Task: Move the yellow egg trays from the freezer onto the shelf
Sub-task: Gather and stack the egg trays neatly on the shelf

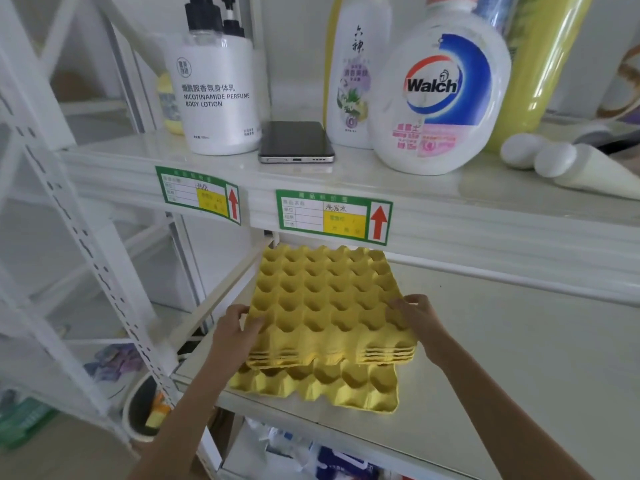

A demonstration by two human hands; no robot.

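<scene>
A stack of several yellow egg trays (322, 299) is held just above the white middle shelf (502, 358), tilted slightly. My left hand (235, 327) grips the stack's left edge and my right hand (415, 313) grips its right edge. Beneath the stack, another yellow egg tray (322, 386) lies flat on the shelf near its front edge, shifted a little to the left of the stack. The freezer is out of view.
The upper shelf (450, 216) hangs close over the trays and carries a body lotion bottle (218, 95), a phone (296, 142), a Walch bottle (443, 95) and white tubes (561, 164). A perforated shelf post (104, 271) stands at left. A bin (145, 407) sits below.
</scene>
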